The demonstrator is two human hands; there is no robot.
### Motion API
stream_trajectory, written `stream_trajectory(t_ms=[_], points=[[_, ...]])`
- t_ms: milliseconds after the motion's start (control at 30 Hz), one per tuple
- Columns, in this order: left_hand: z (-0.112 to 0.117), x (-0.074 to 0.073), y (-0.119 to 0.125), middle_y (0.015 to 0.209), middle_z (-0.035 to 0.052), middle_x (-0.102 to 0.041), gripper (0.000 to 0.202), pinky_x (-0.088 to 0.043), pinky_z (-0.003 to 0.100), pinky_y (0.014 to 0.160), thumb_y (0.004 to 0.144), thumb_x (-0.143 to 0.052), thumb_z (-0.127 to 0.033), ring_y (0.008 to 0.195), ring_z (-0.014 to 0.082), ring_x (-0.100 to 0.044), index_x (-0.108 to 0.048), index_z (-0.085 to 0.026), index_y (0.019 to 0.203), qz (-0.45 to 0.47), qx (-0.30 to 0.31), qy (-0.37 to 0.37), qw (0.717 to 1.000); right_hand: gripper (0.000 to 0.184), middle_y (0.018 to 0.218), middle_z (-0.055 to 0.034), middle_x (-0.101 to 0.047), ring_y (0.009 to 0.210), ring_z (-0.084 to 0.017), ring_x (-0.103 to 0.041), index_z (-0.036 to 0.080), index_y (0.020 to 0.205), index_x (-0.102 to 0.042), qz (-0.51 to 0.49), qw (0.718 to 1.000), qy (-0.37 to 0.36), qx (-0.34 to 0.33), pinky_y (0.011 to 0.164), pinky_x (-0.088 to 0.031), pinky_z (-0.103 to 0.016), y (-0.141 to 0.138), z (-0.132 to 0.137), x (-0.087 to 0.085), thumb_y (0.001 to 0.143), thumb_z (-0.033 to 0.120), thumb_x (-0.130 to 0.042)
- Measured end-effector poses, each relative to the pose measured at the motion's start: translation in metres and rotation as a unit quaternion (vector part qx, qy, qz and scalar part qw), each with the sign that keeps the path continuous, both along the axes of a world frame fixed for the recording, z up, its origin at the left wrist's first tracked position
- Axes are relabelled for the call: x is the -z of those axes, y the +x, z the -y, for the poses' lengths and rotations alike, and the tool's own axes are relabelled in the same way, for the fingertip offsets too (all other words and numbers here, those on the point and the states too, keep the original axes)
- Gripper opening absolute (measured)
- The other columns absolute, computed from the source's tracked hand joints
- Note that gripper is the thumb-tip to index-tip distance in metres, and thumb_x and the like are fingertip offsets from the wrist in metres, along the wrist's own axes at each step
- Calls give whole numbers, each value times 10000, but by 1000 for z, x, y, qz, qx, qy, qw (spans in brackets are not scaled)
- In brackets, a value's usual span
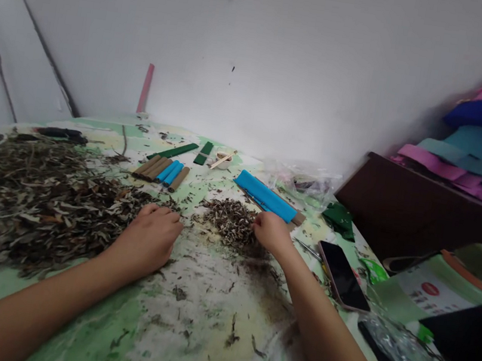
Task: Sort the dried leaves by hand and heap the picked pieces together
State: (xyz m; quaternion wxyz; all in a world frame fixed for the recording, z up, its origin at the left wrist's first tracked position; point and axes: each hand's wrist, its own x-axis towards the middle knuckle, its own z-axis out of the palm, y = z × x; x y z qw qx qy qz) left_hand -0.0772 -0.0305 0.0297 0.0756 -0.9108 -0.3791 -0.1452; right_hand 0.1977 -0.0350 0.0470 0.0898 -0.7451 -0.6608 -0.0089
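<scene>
My left hand (pixel 153 235) is closed, knuckles up, at the right edge of a large heap of dried leaves (pixel 58 219). Its curled fingers hide whatever may be in them. A smaller pile of dried, shredded leaves (pixel 230 221) lies between my hands. Against the right side of this pile, my right hand (pixel 271 233) is closed, with its fingertips among or beside the leaves; what they hold is hidden. Just behind the right hand lies a blue sheet (pixel 266 196) over a brown strip.
Several brown and blue rolls (pixel 172 173), green strips (pixel 203 152) and a small cup (pixel 222 159) with a stick stand farther back. On the right are a phone (pixel 344 275), metal tweezers or scissors (pixel 307 248), a plastic bag (pixel 309 180) and a pale green container (pixel 419 285).
</scene>
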Motion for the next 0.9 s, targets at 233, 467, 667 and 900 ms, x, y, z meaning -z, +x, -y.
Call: stream_trajectory(t_ms=[233,467,667,900], points=[[36,2,24,1000,75,-607,169,-287,451,945,847,-470,-248,1019,260,-508,-609,-183,919,43,75,-81,993,164,604,-45,-612,616,-162,-536,153,578,-593,-217,975,53,-24,545,-298,-247,-3,-6,-4,726,222,-600],[16,12,19,1088,112,-614,271,-244,500,998,848,-512,-316,1089,299,-491,-616,-161,1044,34,15,-20,999,84,639,25,-594,600,-108,-532,169,687,-576,-541,835,68,-70,602,-410,-221,-31,-3,-4,625,162,-632],[0,8,9,1133,101,-604,321,-312,458,977,900,-419,-363,1123,271,-486,-576,-173,1105,176,7,-60,983,217,648,32,-575,616,-100,-516,168,776,-632,-695,715,52,-64,623,-405,-225,-77,10,16,565,121,-645],[3,14,16,950,48,-663,230,-429,338,850,848,-471,-334,928,211,-585,-639,-188,908,301,27,-217,928,216,676,24,-572,601,-110,-489,177,805,-640,-680,722,87,-90,594,-393,-234,-106,26,43,591,170,-662]])
